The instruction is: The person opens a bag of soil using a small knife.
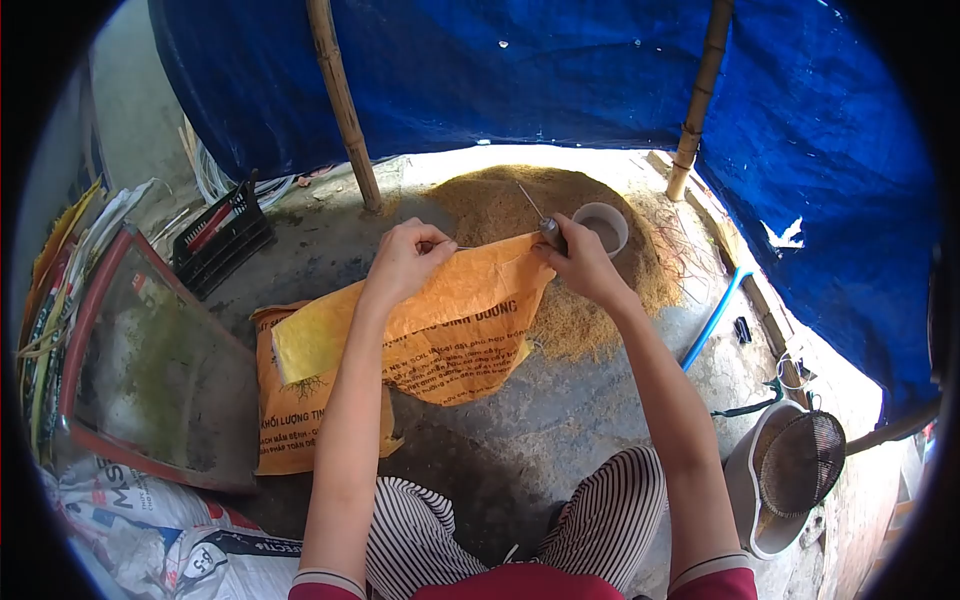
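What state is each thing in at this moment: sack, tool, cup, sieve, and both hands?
orange sack: lying flat, top edge lifted
left hand: pinching the sack's edge
right hand: gripping a metal tool
metal tool: held at the sack's corner
cup: upright on the husk pile
sieve: resting on a white bucket

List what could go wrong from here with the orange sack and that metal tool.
The right hand holds a thin pointed metal tool at the orange sack edge, close to the left hand pinching it: a slip could prick fingers. The small cup sits right beside the right hand on the husk pile and might be knocked over.
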Available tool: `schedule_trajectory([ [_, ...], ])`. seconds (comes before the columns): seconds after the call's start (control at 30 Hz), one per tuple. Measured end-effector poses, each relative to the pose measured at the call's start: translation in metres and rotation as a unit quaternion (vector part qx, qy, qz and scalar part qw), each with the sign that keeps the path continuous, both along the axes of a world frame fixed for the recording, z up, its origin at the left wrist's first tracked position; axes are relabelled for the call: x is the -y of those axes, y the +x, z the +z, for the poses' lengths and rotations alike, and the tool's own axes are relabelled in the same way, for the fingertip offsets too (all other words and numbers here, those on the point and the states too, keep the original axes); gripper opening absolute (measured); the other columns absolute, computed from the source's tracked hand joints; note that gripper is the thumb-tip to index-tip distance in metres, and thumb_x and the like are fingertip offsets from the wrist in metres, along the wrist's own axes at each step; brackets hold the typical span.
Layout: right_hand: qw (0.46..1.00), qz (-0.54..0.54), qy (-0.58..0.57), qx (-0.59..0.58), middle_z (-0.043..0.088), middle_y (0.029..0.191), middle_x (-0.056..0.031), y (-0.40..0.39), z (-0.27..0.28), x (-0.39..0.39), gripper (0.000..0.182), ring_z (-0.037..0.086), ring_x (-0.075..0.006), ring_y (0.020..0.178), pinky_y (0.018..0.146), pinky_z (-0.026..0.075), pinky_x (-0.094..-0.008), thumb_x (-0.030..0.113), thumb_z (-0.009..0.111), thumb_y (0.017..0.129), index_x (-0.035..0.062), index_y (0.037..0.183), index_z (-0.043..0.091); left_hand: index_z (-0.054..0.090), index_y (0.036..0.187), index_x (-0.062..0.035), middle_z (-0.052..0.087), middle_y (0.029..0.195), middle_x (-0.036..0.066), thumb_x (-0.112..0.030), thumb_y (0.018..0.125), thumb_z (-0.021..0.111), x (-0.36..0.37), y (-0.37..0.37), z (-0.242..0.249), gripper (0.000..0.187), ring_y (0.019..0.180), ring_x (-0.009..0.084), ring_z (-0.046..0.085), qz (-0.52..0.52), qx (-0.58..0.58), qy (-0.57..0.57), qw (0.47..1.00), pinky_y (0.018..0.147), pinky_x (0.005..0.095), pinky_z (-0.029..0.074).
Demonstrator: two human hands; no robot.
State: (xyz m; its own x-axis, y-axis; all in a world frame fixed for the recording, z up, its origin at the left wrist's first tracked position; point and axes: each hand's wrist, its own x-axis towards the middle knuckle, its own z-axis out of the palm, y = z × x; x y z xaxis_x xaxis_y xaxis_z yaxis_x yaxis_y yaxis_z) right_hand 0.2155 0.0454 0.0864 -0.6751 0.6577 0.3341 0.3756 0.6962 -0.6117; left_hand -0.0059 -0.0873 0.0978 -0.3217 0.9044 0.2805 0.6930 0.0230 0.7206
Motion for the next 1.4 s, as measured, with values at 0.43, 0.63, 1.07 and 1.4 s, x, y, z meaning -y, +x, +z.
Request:
schedule_trajectory([
  [0.43, 0.992, -0.015, -0.082, -0.09, 0.06, 0.083, -0.0175, -0.004, -0.009, -0.008, 0.019, 0.062, -0.0279, 0.077, 0.068, 0.047, -0.0375, 0.008, 0.06, 0.084, -0.0016, 0.097, 0.051, 0.069, 0.089, 0.0011, 0.063, 0.084, 0.006, -0.022, 0.08, 0.071, 0.022, -0.149, -0.018, 0.025, 0.076, 0.0149, 0.057, 0.049, 0.043, 0.005, 0.998, 0.071, 0.0299, 0.045],
  [0.63, 0.99, -0.052, -0.083, -0.099, 0.06, 0.079, -0.0169, -0.012, -0.006, -0.002, 0.022, 0.061, -0.0264, 0.07, 0.062, 0.046, -0.0375, 0.014, 0.062, 0.083, -0.002, 0.092, 0.051, 0.068, 0.088, -0.0002, 0.062, 0.089, 0.009, -0.014, 0.08, 0.068, 0.011, -0.134, -0.032, 0.016, 0.09, 0.023, 0.057, 0.206, -0.25, 0.053, 0.945, 0.084, 0.036, 0.044],
  [1.07, 0.987, -0.075, -0.078, -0.122, 0.061, 0.076, -0.0182, -0.016, -0.017, -0.003, 0.021, 0.061, -0.029, 0.067, 0.063, 0.046, -0.0388, 0.016, 0.062, 0.083, -0.0025, 0.089, 0.054, 0.066, 0.085, -0.0043, 0.049, 0.087, 0.007, -0.005, 0.075, 0.066, -0.004, 0.036, -0.032, 0.009, 0.089, 0.0236, 0.047, -0.11, -0.324, 0.167, 0.925, 0.08, 0.0357, 0.04],
  [1.4, 0.977, -0.099, -0.081, -0.17, 0.059, 0.073, -0.0179, -0.017, -0.023, 0.004, 0.019, 0.06, -0.031, 0.069, 0.065, 0.046, -0.0391, 0.014, 0.061, 0.085, -0.0034, 0.086, 0.053, 0.058, 0.089, -0.003, 0.051, 0.092, 0.009, -0.008, 0.082, 0.06, 0.017, 0.01, -0.034, 0.009, 0.094, 0.027, 0.045, -0.083, -0.361, 0.159, 0.915, 0.082, 0.0382, 0.037],
])
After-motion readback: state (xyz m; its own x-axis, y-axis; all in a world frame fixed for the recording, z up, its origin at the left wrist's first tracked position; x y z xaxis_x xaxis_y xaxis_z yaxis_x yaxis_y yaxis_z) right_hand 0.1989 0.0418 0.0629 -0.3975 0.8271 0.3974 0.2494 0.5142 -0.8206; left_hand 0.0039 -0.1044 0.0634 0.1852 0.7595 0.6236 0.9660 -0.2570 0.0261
